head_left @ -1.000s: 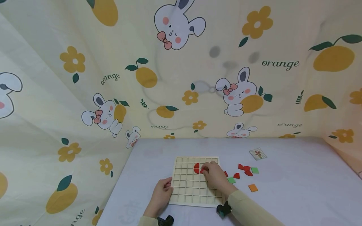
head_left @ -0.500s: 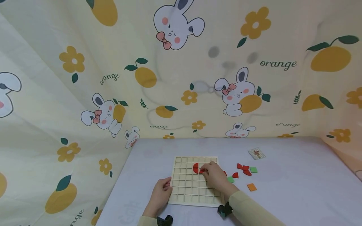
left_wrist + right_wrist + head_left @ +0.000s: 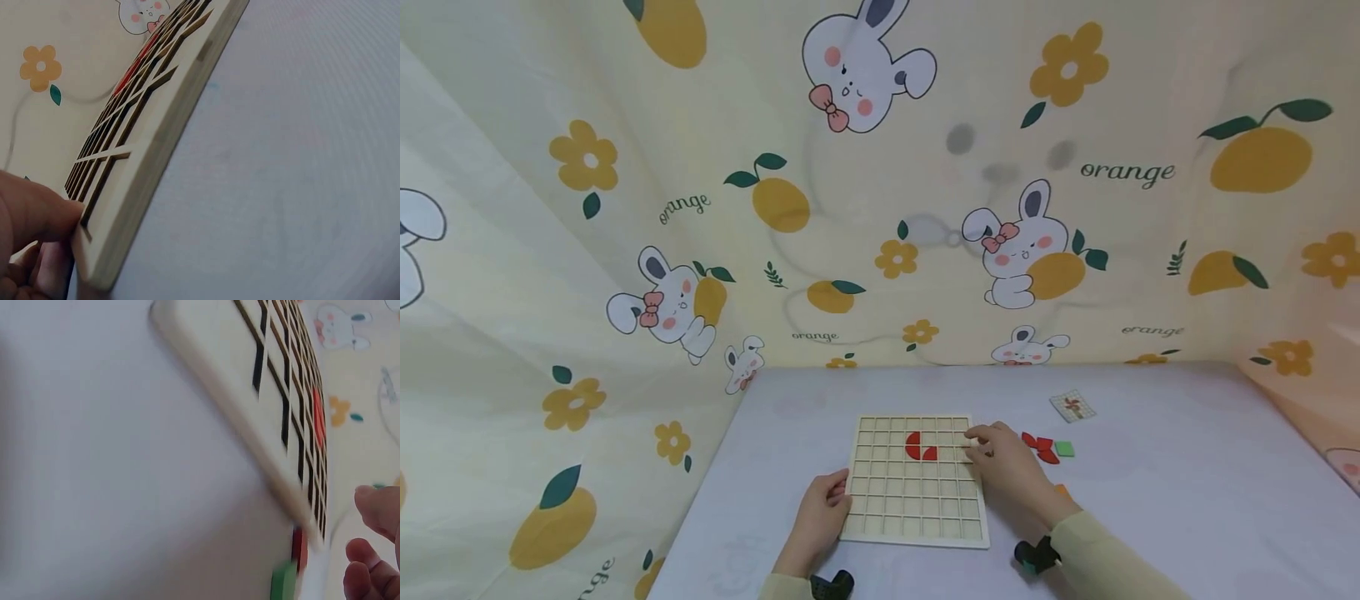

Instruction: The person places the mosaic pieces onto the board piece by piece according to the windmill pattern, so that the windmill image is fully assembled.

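Observation:
A square pale wooden grid board (image 3: 895, 505) lies on the table. Near its upper middle sit several red quarter-round pieces (image 3: 913, 446) in neighbouring cells. My left hand (image 3: 822, 512) holds the board's left edge, and in the left wrist view the thumb (image 3: 47, 215) lies against its rim with the other fingers below. Beyond the right edge, my right hand (image 3: 1011, 467) hovers with fingers slightly bent and apart, nothing between them. In the right wrist view a green square tile (image 3: 284, 582) and a red piece (image 3: 300, 550) lie close to the board's edge, below those fingers.
Right of my right hand lie several loose red pieces (image 3: 1043, 450) and another green tile (image 3: 1064, 449). An orange tile (image 3: 1062, 490) is partly hidden behind the wrist. Farther back rests a small pattern card (image 3: 1072, 406). A printed cloth (image 3: 850, 250) hangs behind the table.
My right hand has let go of a red piece, which now lies in a cell, and has moved right to the board's edge. The left hand keeps its hold.

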{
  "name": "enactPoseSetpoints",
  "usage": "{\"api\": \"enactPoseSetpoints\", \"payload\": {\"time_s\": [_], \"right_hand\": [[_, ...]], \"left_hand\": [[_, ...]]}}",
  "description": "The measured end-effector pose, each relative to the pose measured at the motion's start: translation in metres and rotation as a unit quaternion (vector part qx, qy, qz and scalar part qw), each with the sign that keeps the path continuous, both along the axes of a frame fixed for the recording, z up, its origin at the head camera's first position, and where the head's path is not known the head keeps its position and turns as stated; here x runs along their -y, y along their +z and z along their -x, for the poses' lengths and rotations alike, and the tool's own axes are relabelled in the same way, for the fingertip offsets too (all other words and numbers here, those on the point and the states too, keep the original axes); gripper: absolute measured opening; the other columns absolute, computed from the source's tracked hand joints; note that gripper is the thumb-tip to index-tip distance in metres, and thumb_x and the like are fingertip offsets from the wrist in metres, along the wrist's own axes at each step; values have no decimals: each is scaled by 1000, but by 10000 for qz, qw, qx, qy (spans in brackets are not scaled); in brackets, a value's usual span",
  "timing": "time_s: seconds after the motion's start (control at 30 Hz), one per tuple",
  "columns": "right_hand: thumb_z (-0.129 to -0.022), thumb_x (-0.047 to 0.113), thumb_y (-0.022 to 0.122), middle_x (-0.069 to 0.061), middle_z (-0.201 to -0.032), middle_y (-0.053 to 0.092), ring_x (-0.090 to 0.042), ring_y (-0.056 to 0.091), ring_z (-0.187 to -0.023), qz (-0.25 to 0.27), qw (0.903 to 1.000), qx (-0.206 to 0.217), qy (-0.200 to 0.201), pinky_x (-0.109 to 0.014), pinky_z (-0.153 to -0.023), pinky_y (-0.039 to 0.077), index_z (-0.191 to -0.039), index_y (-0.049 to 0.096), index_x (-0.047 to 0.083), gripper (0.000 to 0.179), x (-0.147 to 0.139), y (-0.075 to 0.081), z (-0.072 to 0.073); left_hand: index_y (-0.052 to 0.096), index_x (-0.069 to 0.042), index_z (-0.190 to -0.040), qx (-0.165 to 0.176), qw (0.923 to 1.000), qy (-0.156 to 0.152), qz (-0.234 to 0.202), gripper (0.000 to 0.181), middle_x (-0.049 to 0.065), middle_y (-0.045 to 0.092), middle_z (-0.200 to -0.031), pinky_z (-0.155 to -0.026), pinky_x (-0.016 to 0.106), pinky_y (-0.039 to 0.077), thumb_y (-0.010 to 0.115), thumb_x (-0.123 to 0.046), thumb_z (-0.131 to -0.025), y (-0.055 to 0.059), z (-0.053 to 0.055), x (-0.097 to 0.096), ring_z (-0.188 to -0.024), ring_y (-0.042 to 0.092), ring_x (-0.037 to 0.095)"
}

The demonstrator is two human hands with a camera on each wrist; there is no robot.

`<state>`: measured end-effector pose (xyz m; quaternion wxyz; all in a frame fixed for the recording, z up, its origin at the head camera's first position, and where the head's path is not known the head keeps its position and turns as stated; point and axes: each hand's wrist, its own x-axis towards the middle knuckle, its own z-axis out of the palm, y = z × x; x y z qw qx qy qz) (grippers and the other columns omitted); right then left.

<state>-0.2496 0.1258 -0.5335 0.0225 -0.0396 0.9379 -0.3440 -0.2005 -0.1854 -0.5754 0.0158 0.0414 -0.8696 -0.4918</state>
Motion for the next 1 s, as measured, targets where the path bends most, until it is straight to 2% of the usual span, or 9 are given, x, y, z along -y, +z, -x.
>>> {"api": "enactPoseSetpoints", "payload": {"time_s": [0.13, 0.47, 0.57, 0.73, 0.87, 1.0], "right_hand": [[-89, 25, 69, -6, -108, 57, -16, 54, -80, -59, 9999, 14, -80, -29, -62, 48, -122, 64, 13, 36, -23, 3, -5], [-89, 24, 70, -10, -107, 59, -24, 55, -90, -186, 9995, -31, -246, -44, -78, 51, -121, 64, 8, 37, -63, 5, -18], [-88, 25, 71, -9, -108, 59, -24, 55, -95, -269, 9992, 31, -311, -46, -83, 51, -121, 65, 9, 38, -68, -1, -17], [-86, 28, 73, -9, -110, 58, -24, 54, -96, -362, 9985, 151, -383, -47, -84, 51, -122, 64, 9, 42, -73, -8, -14], [-85, 27, 74, -11, -113, 58, -26, 53, -97, -364, 9984, 152, -396, -47, -83, 51, -124, 62, 6, 46, -77, -7, -13], [-84, 24, 76, -10, -106, 59, -26, 53, -92, -384, 9981, 149, -453, -42, -78, 54, -123, 62, 3, 46, -82, -5, -9]], "left_hand": [[57, 1, -130, 28, 10000, 13, -35, 44, 6, 54, -105, -84, 32, 49, 61, 2, -86, -1, 0, -1, -96, 53, 18], [57, 2, -129, 42, 10000, 32, -76, 43, 6, 54, -104, -84, 33, 50, 61, 3, -86, 1, 0, -1, -96, 53, 18], [57, 2, -129, 32, 10000, 26, -74, 43, 7, 54, -104, -84, 33, 49, 61, 3, -86, 2, 0, -1, -95, 53, 18], [57, 2, -129, 74, 10000, 13, -41, 43, 7, 54, -105, -82, 32, 50, 61, 3, -86, 2, -1, -1, -94, 53, 18], [57, 2, -129, 93, 9999, 21, -30, 43, 6, 55, -104, -83, 32, 49, 61, 3, -86, 3, 0, -1, -94, 53, 18], [57, 2, -129, 56, 10000, 6, -26, 44, 6, 55, -105, -83, 32, 50, 61, 3, -86, 4, -1, -1, -95, 53, 17]]}}
